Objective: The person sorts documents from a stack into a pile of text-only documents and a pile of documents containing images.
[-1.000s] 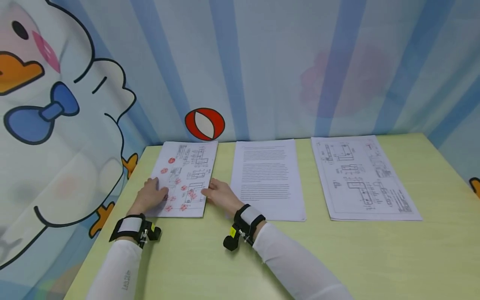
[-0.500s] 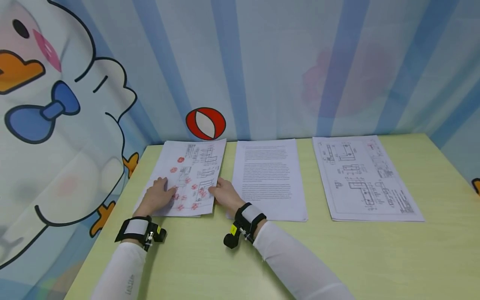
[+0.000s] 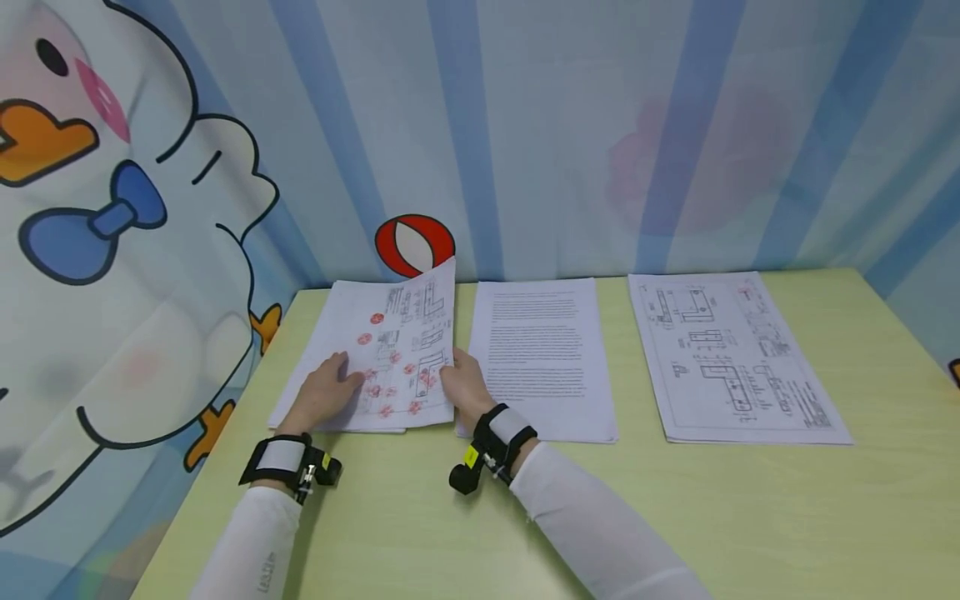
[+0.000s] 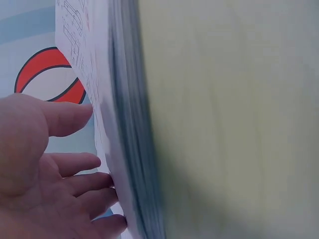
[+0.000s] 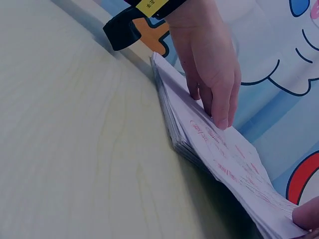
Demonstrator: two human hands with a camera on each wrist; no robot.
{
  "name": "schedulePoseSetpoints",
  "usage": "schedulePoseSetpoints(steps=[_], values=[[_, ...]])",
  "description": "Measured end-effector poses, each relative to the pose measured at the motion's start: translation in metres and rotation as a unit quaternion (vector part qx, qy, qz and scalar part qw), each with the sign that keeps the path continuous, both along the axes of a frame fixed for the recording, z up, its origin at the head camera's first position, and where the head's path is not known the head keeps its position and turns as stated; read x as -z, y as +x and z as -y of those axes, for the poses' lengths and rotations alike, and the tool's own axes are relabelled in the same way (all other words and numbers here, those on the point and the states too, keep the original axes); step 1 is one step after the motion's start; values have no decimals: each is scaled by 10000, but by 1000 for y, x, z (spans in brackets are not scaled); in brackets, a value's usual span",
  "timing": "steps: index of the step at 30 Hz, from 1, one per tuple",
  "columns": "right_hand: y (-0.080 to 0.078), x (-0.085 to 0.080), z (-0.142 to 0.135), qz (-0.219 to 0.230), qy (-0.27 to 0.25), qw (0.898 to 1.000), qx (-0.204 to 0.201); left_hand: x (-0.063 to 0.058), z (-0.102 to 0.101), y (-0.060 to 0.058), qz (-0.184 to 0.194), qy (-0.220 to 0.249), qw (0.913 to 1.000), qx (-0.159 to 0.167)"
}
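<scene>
while the red-marked papers [image 3: 408, 333] at eight o'clock partly hide your right hand [image 3: 467, 385], it pinches their three o'clock edge; your left hand [image 3: 324, 393] rests on top, loosely spread.

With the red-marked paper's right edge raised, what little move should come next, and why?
Probably the left hand should pinch the left edge of the red-marked paper, since the right hand holds the right edge up off the pile, while the left hand only rests on top.
</scene>
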State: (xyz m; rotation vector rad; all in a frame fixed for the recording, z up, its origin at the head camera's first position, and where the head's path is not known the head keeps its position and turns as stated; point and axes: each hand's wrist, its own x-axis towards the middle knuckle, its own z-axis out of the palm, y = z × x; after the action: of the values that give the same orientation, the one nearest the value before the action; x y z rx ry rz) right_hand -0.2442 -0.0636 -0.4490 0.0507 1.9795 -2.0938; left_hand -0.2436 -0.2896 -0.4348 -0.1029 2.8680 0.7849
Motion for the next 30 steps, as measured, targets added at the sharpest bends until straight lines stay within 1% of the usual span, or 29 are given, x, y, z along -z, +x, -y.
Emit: schedulePoseSetpoints(steps=[2, 6, 8, 12, 16, 19, 21, 22, 24, 26, 28, 30], values=[[1, -1, -3, 141, -141, 9997, 144, 1, -2, 0, 38, 51, 10000, -45], [2, -1, -13, 279, -175, 9986, 410, 1, -6, -1, 111, 80, 9998, -138], [1, -1, -18, 229, -163, 9982, 539, 2, -7, -2, 115, 74, 9997, -191], [-2, -4, -31, 161, -302, 9970, 698, 4, -10, -5, 70, 131, 9993, -353], [-3, -10, -44, 166, -469, 9961, 728, 3, -15, -7, -46, 487, 9977, -476], [-3, -14, -55, 101, -593, 9955, 727, 0, -24, -7, -238, 984, 9934, -540], [-3, -16, -62, 89, -675, 9952, 708, -3, -33, -7, -319, 1453, 9869, -620], [-3, -17, -65, 70, -727, 9948, 707, -5, -37, -6, -337, 1718, 9823, -660], [-3, -18, -72, 27, -802, 9943, 706, -8, -46, -5, -326, 2285, 9700, -763], [-3, -20, -79, 1, -817, 9941, 718, -11, -55, -4, -249, 2918, 9522, -869], [-3, -23, -87, -66, -798, 9939, 762, -15, -64, -2, -230, 3436, 9346, -891], [-4, -26, -95, -149, -751, 9938, 805, -18, -73, 1, -270, 3904, 9169, -789]])
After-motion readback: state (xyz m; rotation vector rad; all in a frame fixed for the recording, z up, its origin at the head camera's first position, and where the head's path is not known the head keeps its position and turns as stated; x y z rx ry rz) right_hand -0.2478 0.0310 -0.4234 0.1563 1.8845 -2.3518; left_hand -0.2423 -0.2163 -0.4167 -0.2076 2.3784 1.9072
